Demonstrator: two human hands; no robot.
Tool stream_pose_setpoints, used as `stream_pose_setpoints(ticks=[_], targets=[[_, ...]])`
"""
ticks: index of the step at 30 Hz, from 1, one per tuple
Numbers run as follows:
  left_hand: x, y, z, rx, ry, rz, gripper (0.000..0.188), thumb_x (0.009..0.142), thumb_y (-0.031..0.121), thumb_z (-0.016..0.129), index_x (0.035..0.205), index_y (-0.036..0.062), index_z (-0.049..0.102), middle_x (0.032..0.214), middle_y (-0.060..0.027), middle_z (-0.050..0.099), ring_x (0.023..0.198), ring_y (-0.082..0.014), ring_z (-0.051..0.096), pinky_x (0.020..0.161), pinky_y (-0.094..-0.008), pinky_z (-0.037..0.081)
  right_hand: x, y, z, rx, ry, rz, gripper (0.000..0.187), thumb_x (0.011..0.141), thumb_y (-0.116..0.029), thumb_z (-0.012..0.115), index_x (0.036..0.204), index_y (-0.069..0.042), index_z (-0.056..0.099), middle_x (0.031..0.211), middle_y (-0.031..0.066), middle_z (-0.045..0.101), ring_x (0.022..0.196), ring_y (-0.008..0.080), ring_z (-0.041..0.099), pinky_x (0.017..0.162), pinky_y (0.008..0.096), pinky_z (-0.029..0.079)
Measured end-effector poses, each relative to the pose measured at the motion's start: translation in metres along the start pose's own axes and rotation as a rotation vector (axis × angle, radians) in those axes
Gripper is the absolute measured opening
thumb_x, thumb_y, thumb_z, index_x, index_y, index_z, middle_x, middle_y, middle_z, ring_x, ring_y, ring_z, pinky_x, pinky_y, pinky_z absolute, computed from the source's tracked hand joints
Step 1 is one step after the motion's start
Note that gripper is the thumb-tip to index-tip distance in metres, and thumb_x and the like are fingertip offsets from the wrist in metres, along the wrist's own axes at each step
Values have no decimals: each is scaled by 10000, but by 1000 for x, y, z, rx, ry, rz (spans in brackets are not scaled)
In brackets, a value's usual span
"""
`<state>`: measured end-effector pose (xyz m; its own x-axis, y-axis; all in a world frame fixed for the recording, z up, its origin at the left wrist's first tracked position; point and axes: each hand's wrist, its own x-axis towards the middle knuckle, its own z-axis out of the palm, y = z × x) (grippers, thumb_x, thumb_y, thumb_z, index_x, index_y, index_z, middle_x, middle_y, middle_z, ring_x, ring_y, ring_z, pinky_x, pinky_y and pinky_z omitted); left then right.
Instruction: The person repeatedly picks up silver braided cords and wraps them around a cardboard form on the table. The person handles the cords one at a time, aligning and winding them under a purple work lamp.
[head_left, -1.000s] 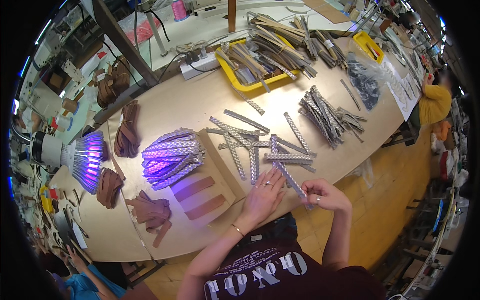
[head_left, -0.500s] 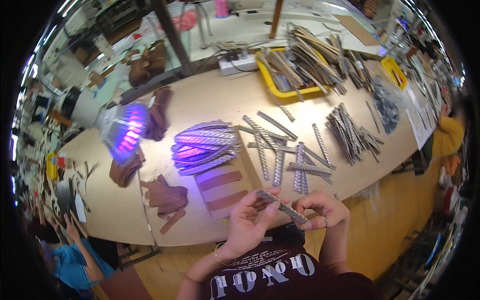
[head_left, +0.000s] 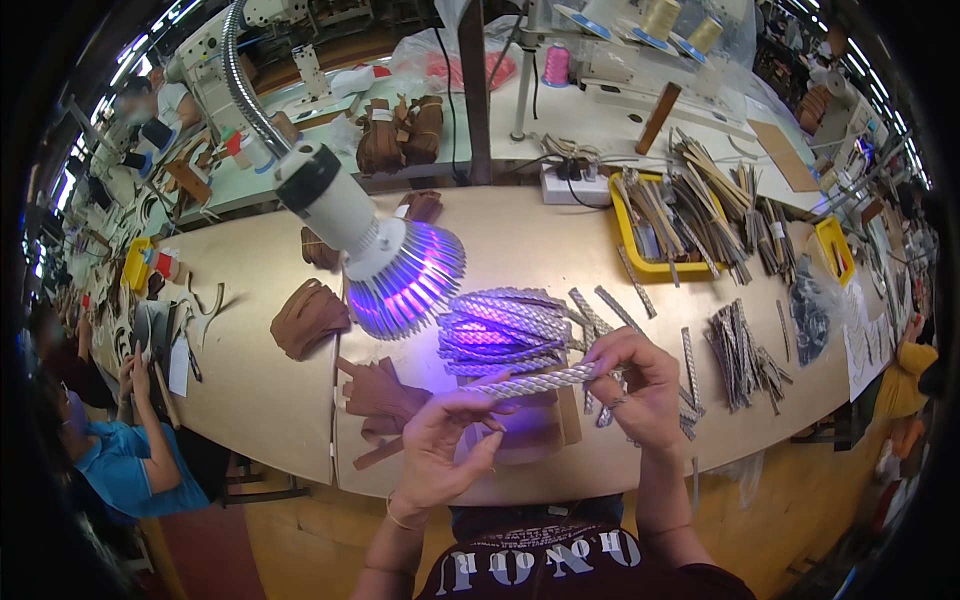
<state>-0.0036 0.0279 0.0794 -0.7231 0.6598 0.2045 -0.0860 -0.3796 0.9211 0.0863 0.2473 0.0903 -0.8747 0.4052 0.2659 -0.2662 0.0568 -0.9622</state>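
Note:
Across both hands, just in front of the lit bundle, lies a pale grey braided strap. My right hand pinches its right end between thumb and fingers. At the left end, my left hand has its fingers curled at the strap, with the thumb standing away from it. Behind the strap sits a bundle of similar braided straps, under the purple-blue glow of a lamp. Brown leather strips lie left of my hands. My right hand hides part of the loose braided straps beyond it.
A yellow tray full of strips stands at the back right, beside a white power strip. A braided pile lies to the right. Rolled brown leather is left of the lamp. A person in blue sits at far left.
The view has swung left, so the table appears farther right. Both hands have raised the strap toward the lamp-lit bundle, and it is now nearly level instead of slanting. My left thumb has come off it.

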Motion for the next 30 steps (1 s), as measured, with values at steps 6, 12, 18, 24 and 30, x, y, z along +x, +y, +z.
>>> stream_pose_setpoints(ticks=[6, 12, 18, 24, 30], targets=[[9, -9, -21, -51, 310, -78, 293, 952, -58, 512, 1206, 5, 380, 1009, -192, 667, 930, -284, 711, 790, -352, 598, 20, 7, 26, -206, -64, -18, 144, 761, 57, 696, 861, -26, 636, 895, 57, 655, 834, 157, 628, 765, 287, 500], [16, -8, -28, -140, 360, -91, 345, 964, -60, 500, 1253, 12, 326, 1018, -190, 666, 948, -308, 707, 820, -380, 604, 22, 0, 47, 95, 96, 223, 298, 837, 62, 676, 1095, -22, 552, 929, 75, 641, 851, 150, 637, 795, 286, 531], [10, -19, -31, -19, 426, -55, 372, 948, -72, 504, 1274, 1, 340, 1028, -203, 673, 942, -298, 709, 844, -374, 590, 25, -3, 55, 367, 48, 436, 312, 922, -26, 633, 1214, -3, 528, 964, 97, 652, 816, 157, 647, 807, 295, 534], [-23, -8, -22, 132, 257, 32, 461, 861, -16, 675, 1277, -40, 478, 1030, -173, 714, 922, -239, 714, 796, -321, 573, 25, 6, 72, 402, -151, 512, 163, 982, -145, 599, 1082, -17, 614, 888, 23, 623, 762, 84, 559, 724, 231, 453], [-26, 2, -33, 586, -191, 187, 321, 781, 99, 794, 1080, 29, 699, 915, -90, 736, 789, -210, 706, 696, -301, 539, 23, -30, 60, 31, -307, 506, 159, 1012, -132, 538, 1048, 7, 605, 840, 40, 641, 768, 109, 615, 693, 251, 494]])
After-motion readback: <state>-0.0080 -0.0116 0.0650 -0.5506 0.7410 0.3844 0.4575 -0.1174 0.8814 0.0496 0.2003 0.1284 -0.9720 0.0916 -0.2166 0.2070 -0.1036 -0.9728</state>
